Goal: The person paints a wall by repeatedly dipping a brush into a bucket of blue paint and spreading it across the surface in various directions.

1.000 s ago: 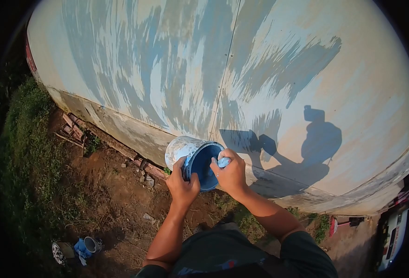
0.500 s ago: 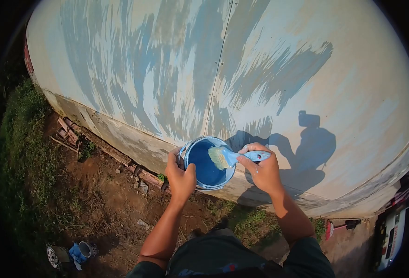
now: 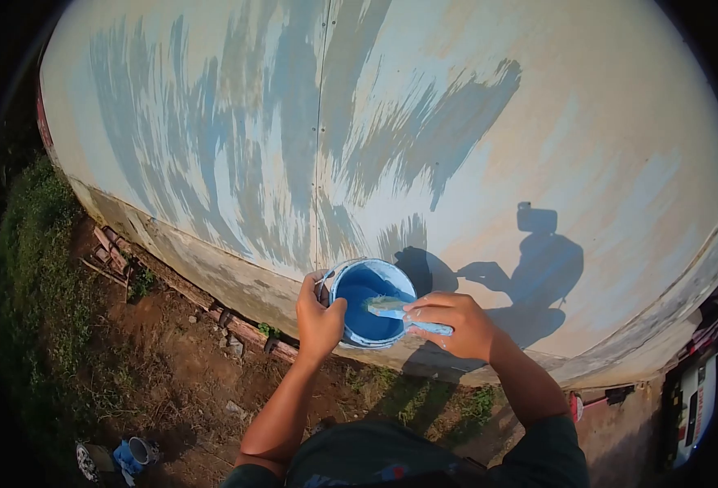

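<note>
1. Your left hand (image 3: 320, 319) is clenched around the rim of a paint tin (image 3: 370, 302), thumb hooked over the near edge, holding it up in front of your chest, close to the wall (image 3: 538, 122)
2. The tin is tipped slightly toward you, so its blue-coated inside shows, with blue paint in the bottom
3. Your right hand (image 3: 455, 324) grasps the pale blue handle of a brush (image 3: 403, 313), fingers curled over the top of it
4. The brush lies nearly level across the right side of the tin's mouth, its paint-loaded bristles over the blue inside, the handle reaching out past the rim under your fingers
5. The wall ahead carries streaky blue strokes over a pale surface, with a thin vertical seam running down toward the tin
6. Your shadow, with both arms and the tin, falls on the wall to the right of your hands
7. Bare earth and grass lie below; a small can (image 3: 139, 450) and blue scraps sit on the ground far down to your left, well apart from the tin
</note>
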A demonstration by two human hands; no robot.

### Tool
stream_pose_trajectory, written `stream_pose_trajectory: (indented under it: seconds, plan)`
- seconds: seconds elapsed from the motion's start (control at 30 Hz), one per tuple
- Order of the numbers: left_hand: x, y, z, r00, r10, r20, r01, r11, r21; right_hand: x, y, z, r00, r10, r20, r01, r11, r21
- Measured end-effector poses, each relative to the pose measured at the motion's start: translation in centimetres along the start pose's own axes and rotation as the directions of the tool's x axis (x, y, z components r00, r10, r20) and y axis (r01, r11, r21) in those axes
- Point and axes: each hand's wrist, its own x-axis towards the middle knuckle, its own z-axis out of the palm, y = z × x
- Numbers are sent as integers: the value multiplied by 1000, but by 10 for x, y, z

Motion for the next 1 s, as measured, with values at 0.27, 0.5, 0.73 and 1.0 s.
stream_pose_trajectory:
  seconds: [0.27, 0.5, 0.73, 1.0]
  plan:
    - [-18, -1, 84, 1000, -1, 8, 1, 1000, 14, -49, 28, -61, 999, -22, -38, 17, 991, -133]
    - [-44, 12, 149, 997, -81, 0, 81, 995, -60, -74, 57, -128, 935, -272, -226, 104, 821, -561]
    - [-71, -16, 182, 995, -84, -44, 82, 996, -42, -93, 111, -140, 881, -363, -302, -43, 576, -816]
    - [-112, -38, 165, 965, -204, -164, 212, 977, 36, -131, 154, -72, 912, -389, -127, 142, 592, -793]
